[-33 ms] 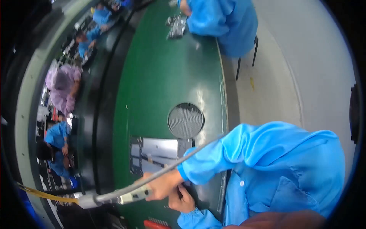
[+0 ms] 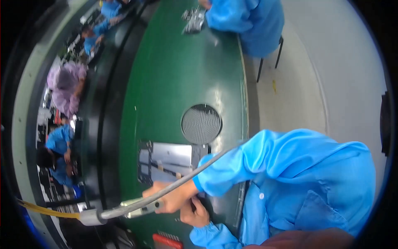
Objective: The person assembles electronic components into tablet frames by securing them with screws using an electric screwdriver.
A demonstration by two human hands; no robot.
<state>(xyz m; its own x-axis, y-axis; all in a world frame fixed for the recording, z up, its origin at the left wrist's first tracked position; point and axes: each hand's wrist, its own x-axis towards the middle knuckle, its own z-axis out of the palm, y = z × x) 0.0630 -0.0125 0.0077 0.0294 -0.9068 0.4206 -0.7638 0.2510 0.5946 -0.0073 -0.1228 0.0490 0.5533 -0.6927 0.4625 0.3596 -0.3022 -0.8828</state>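
Note:
My right hand (image 2: 176, 197) comes in from the right and is closed around a pale, elongated tool (image 2: 139, 211). A grey cable passes in front and hides part of it. Just below, my left hand (image 2: 195, 212) is curled with its thumb up, close against the right hand; whatever its fingers hold is hidden. Beyond the right hand a flat dark-framed panel (image 2: 144, 162) lies on the green table, with silvery sheets (image 2: 172, 153) set in it. The right hand covers or overlaps its near edge.
A round grey ringed disc (image 2: 202, 124) sits beyond the panel. A red piece with a row of small pins (image 2: 168, 240) lies at the bottom. The grey cable (image 2: 166, 191) crosses the view. A co-worker in blue (image 2: 248, 25) sits at the far end, near shiny bags (image 2: 194, 20). Others work left.
The whole view has shifted slightly, so the panel, disc and table appear a little higher. Both hands keep nearly the same pose, and the right still grips the pale tool.

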